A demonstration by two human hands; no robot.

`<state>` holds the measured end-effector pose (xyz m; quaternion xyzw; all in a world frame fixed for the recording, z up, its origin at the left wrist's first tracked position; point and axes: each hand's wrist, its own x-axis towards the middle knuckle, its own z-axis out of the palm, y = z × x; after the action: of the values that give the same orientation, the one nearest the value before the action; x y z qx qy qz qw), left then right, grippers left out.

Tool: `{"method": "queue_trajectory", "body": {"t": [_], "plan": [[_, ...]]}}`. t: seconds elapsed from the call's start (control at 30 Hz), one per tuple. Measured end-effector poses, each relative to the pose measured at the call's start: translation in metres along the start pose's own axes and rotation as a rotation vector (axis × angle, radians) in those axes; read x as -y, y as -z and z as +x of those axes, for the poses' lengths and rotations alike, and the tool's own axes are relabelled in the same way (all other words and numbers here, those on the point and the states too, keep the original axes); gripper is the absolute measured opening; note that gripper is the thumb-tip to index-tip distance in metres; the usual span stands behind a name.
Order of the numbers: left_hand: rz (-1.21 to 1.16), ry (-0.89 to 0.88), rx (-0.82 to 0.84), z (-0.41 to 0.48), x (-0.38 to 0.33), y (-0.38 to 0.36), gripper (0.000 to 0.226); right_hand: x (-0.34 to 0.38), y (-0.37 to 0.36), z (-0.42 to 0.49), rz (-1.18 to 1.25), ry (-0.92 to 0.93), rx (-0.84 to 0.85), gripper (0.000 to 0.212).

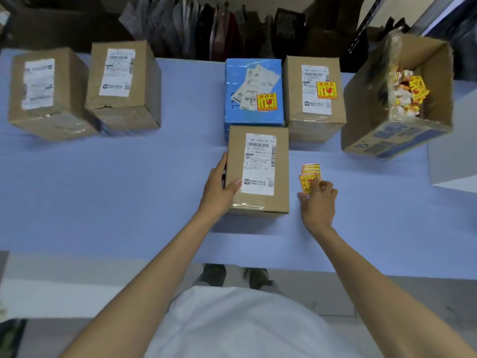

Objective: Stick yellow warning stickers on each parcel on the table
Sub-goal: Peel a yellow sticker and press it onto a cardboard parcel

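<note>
A brown parcel (258,200) with a white shipping label lies in front of me on the blue table (129,189). My left hand (219,187) grips its left edge, thumb on top. Just right of it a small stack of yellow warning stickers (308,175) lies on the table, and my right hand (318,202) pinches the top one with curled fingers. Behind, a blue parcel (240,73) and a brown parcel (294,86) each carry a yellow sticker. Two brown parcels at the far left, one (64,81) beside the other (144,81), show only white labels.
An open cardboard box (397,135) holding several crumpled yellow sticker backings stands at the right edge. Hanging clothes and dark boxes fill the space behind the table. The table's near edge runs just in front of my body.
</note>
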<state>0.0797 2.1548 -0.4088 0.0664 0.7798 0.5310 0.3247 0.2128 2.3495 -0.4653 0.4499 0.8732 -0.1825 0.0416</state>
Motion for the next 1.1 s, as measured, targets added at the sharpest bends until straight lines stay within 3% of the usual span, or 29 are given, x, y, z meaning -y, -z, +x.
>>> {"method": "queue_trajectory", "body": {"t": [0.33,0.43,0.53,0.6,0.63,0.7,0.77,0.83,0.93,1.1], "plan": [[0.022,0.029,0.03,-0.002,-0.006,0.001,0.07,-0.007,0.005,0.005,-0.021,0.053,-0.08,0.028],[0.074,0.045,0.022,-0.005,-0.013,0.002,0.071,0.0,0.017,-0.001,0.133,0.069,-0.127,0.027],[0.315,-0.047,-0.138,-0.012,-0.033,-0.002,0.078,0.02,0.04,-0.007,0.51,0.056,-0.252,0.024],[0.341,-0.209,-0.181,-0.014,-0.053,-0.008,0.067,0.043,0.058,-0.018,0.636,0.156,-0.322,0.022],[0.286,-0.247,-0.122,-0.014,-0.064,-0.012,0.056,0.056,0.066,-0.024,0.623,0.233,-0.33,0.022],[0.118,-0.205,0.048,-0.011,-0.086,-0.019,0.04,0.08,0.078,-0.036,0.604,0.377,-0.299,0.023],[0.032,-0.191,0.086,-0.006,-0.097,-0.022,0.022,0.097,0.084,-0.042,0.654,0.443,-0.221,0.029],[0.026,-0.22,-0.002,0.002,-0.097,-0.02,0.011,0.107,0.091,-0.043,0.789,0.373,-0.13,0.042],[-0.028,-0.234,-0.038,0.006,-0.09,-0.015,0.011,0.118,0.103,-0.036,1.139,0.111,0.025,0.056],[-0.177,-0.209,-0.022,0.007,-0.083,-0.011,0.009,0.126,0.111,-0.018,1.175,-0.029,0.128,0.038]]}}
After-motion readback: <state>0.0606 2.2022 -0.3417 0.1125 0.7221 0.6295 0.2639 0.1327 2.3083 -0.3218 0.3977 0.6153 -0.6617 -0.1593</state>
